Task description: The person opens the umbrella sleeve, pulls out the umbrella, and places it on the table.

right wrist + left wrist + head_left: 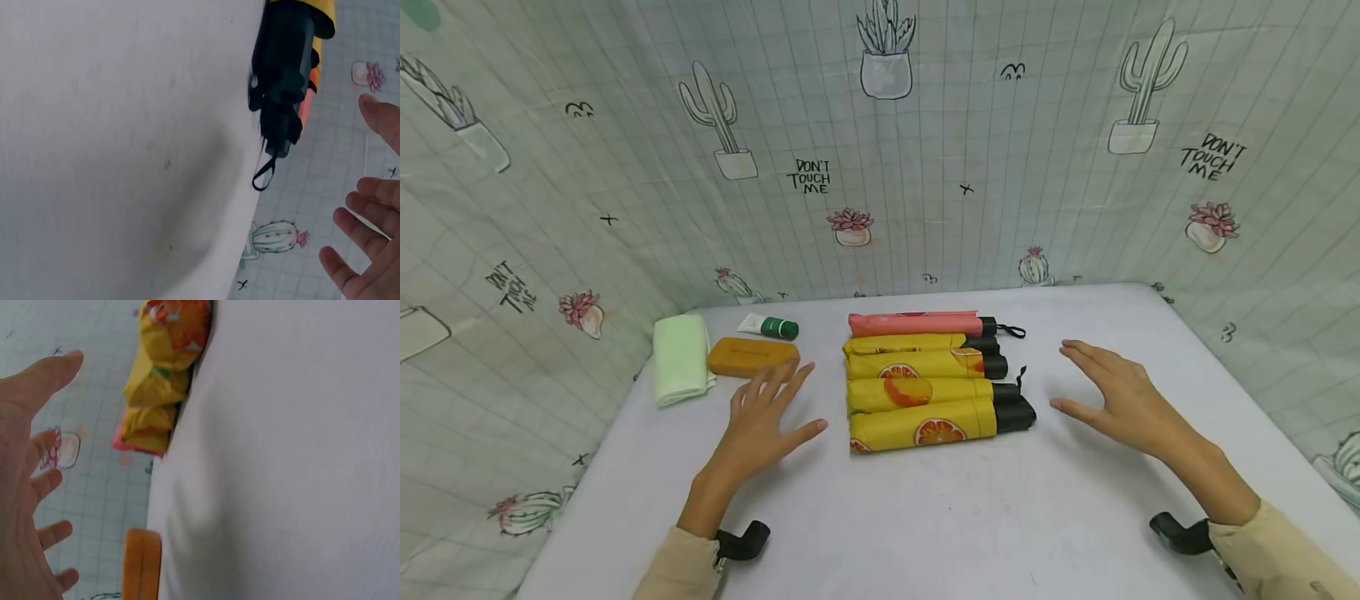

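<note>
Several folded umbrellas lie side by side at the middle of the table. Most are yellow with orange-slice prints, such as the nearest yellow umbrella (887, 429); the farthest is a pink umbrella (913, 325). Their black handles (284, 56) point right, some with wrist loops. My left hand (760, 429) hovers left of the row, fingers spread, holding nothing; in the head view its fingertips overlap the edge of an orange case (748, 357). To the right of the handles, my right hand (1123, 404) is raised above the table with fingers extended and nothing in it.
A folded pale green cloth (681, 358) lies at the table's left edge. Behind the orange case is a white tube with a green cap (769, 326). The white table (940, 525) meets a cactus-print curtain (940, 167) at the back and sides.
</note>
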A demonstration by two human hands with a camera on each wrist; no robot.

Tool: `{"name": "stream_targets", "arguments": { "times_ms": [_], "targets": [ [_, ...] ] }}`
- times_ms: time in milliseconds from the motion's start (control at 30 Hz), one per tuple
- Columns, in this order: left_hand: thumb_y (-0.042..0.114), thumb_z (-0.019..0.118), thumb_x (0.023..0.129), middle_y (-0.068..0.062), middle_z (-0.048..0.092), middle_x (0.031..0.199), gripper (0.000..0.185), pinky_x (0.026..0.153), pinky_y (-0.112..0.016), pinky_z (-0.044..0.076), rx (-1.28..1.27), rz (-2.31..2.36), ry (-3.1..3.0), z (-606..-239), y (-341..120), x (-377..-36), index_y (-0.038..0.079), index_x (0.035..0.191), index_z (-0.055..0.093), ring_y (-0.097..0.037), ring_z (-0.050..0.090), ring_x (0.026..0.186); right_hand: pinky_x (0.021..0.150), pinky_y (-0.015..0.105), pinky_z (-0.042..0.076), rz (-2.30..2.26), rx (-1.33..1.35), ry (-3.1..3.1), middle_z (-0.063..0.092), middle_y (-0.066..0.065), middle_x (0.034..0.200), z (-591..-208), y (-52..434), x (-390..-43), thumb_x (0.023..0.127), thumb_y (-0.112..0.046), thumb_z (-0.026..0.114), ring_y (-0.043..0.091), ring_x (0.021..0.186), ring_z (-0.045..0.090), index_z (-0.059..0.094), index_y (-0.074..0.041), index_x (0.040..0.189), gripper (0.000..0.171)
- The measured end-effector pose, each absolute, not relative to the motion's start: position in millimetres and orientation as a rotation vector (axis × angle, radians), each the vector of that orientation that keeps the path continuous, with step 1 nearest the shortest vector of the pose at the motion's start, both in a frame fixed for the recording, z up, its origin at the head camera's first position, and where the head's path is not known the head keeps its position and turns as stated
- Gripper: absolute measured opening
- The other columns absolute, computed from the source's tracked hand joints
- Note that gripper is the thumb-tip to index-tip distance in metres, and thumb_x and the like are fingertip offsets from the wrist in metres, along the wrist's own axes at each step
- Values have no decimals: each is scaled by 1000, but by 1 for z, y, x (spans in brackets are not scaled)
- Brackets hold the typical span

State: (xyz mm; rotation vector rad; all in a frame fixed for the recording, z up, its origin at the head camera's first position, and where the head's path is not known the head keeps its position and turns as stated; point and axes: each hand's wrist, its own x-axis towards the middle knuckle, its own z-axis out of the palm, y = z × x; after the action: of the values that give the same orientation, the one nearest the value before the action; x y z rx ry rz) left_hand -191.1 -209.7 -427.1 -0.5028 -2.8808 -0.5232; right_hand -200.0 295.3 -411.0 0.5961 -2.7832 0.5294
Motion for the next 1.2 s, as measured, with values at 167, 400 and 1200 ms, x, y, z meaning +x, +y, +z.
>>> {"name": "stream_targets", "arguments": {
  "times_ms": [167, 400, 1200],
  "targets": [
    [61, 66, 88, 4, 28, 162, 81, 109, -64, 20, -608, -736, -2823, -438, -192, -194, 30, 156, 34, -31, 26, 143, 105, 65, 33, 743, 632, -2871, 44, 19, 149, -414, 278, -195, 91, -45, 73, 43, 136, 39, 46, -5, 146, 73],
    [43, 79, 85, 4, 47, 146, 67, 107, -50, 37, -697, -1055, -2705, -451, -182, -192, 21, 143, 54, -21, 41, 133, 96, 57, 47, 884, 786, -2846, 61, 11, 132, -419, 259, -200, 91, -37, 75, 37, 118, 58, 57, -8, 138, 58],
    [18, 84, 83, 5, 63, 110, 32, 82, -34, 53, -815, -1172, -2526, -466, -169, -186, 14, 111, 70, -17, 60, 96, 97, 53, 47, 809, 946, -2862, 65, 10, 129, -440, 251, -208, 87, -11, 79, 37, 121, 59, 65, -9, 130, 45]
  ]
}}
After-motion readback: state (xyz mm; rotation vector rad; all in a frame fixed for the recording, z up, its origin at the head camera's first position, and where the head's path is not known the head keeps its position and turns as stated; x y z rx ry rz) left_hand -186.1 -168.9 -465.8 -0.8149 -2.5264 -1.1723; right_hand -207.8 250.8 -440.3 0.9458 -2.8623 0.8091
